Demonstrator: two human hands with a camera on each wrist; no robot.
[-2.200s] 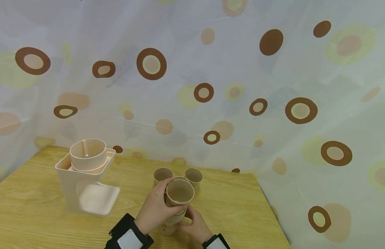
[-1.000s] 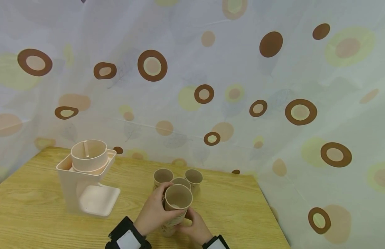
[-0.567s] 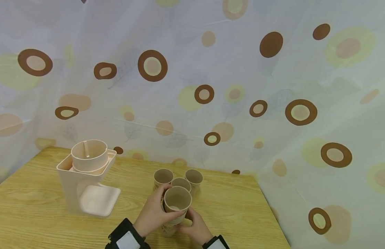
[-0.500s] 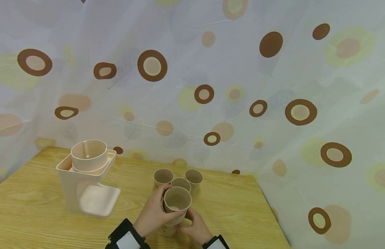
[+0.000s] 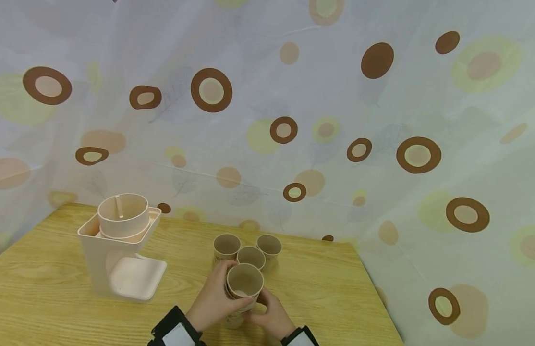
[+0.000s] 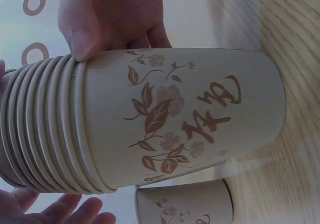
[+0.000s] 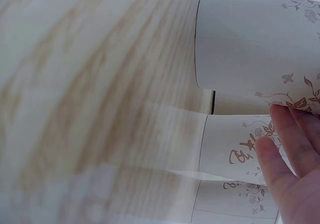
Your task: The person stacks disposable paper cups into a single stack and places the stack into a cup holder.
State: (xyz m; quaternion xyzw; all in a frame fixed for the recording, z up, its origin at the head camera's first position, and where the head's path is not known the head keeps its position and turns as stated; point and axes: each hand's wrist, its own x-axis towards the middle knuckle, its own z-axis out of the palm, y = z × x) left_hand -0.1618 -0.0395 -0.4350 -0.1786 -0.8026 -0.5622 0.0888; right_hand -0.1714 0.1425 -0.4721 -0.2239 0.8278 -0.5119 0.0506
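Note:
A stack of nested paper cups [image 5: 245, 283] stands upright on the table, low in the head view. My left hand [image 5: 215, 299] curls round its upper part, thumb in front and fingers on the far side. Lower on the right, my right hand [image 5: 273, 317] holds the stack between thumb and fingers. In the left wrist view the stack [image 6: 170, 116] shows several rims close together and a brown leaf print. Just behind stand three more cups: a left one [image 5: 227, 246], a right one [image 5: 269, 246] and a middle one [image 5: 251, 258]. Fingertips [image 7: 280, 124] of my right hand touch the printed side.
On the left of the wooden table [image 5: 319, 288] is a cream plastic holder [image 5: 96, 264] with a round cup-like part [image 5: 124, 216] on top and a flat tray [image 5: 138, 278] in front. A patterned cloth [image 5: 319, 86] hangs behind the table and along its right side.
My left hand and the top of the stack have moved down and slightly toward me, revealing the middle cup behind. My right hand has stayed in place.

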